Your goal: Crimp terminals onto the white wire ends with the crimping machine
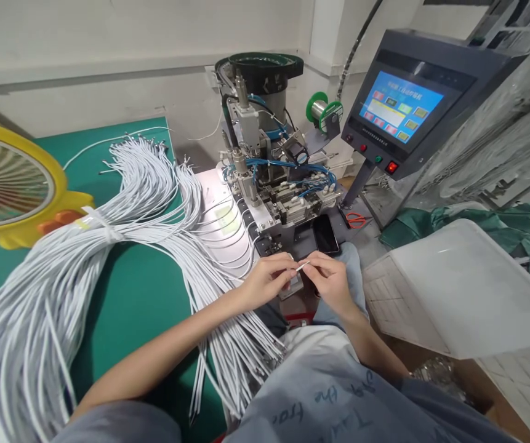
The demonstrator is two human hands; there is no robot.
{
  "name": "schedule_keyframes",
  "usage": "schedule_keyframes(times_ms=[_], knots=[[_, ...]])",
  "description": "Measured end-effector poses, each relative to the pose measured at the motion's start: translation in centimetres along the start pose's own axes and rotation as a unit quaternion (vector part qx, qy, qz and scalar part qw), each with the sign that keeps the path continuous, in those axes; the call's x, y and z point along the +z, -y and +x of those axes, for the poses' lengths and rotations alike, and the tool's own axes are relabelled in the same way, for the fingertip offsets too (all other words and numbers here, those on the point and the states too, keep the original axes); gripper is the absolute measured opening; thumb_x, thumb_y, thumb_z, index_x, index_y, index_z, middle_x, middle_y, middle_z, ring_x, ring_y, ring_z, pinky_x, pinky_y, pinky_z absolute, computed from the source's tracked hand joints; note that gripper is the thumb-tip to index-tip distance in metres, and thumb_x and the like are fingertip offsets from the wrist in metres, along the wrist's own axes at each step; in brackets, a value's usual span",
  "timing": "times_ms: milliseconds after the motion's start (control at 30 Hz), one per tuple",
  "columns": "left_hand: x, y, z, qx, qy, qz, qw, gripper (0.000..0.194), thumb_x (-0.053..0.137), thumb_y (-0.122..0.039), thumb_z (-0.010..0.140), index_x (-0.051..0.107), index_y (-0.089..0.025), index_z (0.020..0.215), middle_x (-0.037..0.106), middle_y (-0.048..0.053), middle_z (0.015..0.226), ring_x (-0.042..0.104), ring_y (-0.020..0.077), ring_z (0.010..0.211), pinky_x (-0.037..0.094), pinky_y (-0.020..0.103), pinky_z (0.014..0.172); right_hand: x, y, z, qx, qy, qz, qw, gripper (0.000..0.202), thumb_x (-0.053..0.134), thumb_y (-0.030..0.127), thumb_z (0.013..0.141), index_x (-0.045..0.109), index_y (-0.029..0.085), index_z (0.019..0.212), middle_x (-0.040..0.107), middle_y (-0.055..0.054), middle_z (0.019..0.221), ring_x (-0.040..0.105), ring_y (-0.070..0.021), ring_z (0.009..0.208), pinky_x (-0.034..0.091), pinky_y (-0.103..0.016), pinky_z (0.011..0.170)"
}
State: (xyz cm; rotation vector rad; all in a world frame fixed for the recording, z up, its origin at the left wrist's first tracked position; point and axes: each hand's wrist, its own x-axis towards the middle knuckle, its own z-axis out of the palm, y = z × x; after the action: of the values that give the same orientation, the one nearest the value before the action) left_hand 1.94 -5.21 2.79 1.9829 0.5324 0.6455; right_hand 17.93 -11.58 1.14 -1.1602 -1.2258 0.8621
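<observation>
In front of my body, my left hand (269,280) pinches a white cable (301,266) close to its end. Thumb and fingers of my right hand (332,282) are closed on the tip of that same cable, so a short piece shows between the two hands. The tip itself is too small to make out. Just beyond my hands stands a metal soldering machine (265,209) with blue air tubes. A large bundle of white cables (121,231), tied with a white strap, lies to the left, and its near ends hang beside my left forearm.
The bundle rests on a green table mat (140,289). A yellow fan (56,184) stands at far left. Right of the machine are a phone (325,234), red-handled scissors (356,219), a wire spool (322,112) and a lit control screen (401,107). A white plastic bin (472,289) sits at right.
</observation>
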Motion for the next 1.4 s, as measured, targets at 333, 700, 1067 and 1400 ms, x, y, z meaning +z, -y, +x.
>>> schedule_keyframes(times_ms=[333, 700, 1067, 1400], knots=[[-0.3, 1.1, -0.2, 0.097, 0.005, 0.194, 0.976, 0.029, 0.036, -0.013, 0.090, 0.065, -0.014, 0.094, 0.050, 0.004, 0.072, 0.048, 0.0111, 0.067, 0.039, 0.020, 0.059, -1.2, 0.1, 1.5, 0.030, 0.090, -0.089, 0.992, 0.018, 0.058, 0.020, 0.076, 0.065, 0.015, 0.060, 0.038, 0.004, 0.052, 0.033, -0.0073, 0.047, 0.026, -0.023, 0.044], [0.6, 1.0, -0.2, 0.100, -0.090, 0.097, 0.986, 0.016, 0.049, -0.017, 0.088, 0.064, -0.013, 0.086, 0.052, 0.000, 0.062, 0.049, 0.0088, 0.059, 0.039, 0.020, 0.055, 1.3, -0.6, 0.4, -0.025, -0.042, -0.035, 0.998, 0.022, 0.057, 0.026, 0.082, 0.066, 0.017, 0.064, 0.044, 0.002, 0.055, 0.040, -0.0102, 0.052, 0.030, -0.025, 0.048], [-1.0, 1.5, -0.1, 0.159, -0.011, 0.458, 0.874, 0.030, 0.034, -0.002, 0.080, 0.059, -0.012, 0.095, 0.052, 0.004, 0.073, 0.047, 0.0121, 0.060, 0.035, 0.022, 0.050, -0.3, -0.5, 2.2, 0.001, 0.082, -0.154, 0.985, 0.033, 0.054, 0.018, 0.077, 0.041, 0.017, 0.047, 0.028, 0.006, 0.050, 0.028, -0.0070, 0.047, 0.022, -0.025, 0.046], [-1.0, 1.4, 0.3, 0.085, -0.016, 0.203, 0.975, 0.023, 0.040, -0.015, 0.090, 0.063, -0.014, 0.087, 0.050, 0.001, 0.067, 0.048, 0.0101, 0.062, 0.038, 0.020, 0.056, 0.2, -1.7, 2.1, -0.011, 0.050, -0.026, 0.998, 0.024, 0.055, 0.025, 0.080, 0.057, 0.016, 0.059, 0.040, 0.004, 0.055, 0.035, -0.0086, 0.049, 0.026, -0.025, 0.046]])
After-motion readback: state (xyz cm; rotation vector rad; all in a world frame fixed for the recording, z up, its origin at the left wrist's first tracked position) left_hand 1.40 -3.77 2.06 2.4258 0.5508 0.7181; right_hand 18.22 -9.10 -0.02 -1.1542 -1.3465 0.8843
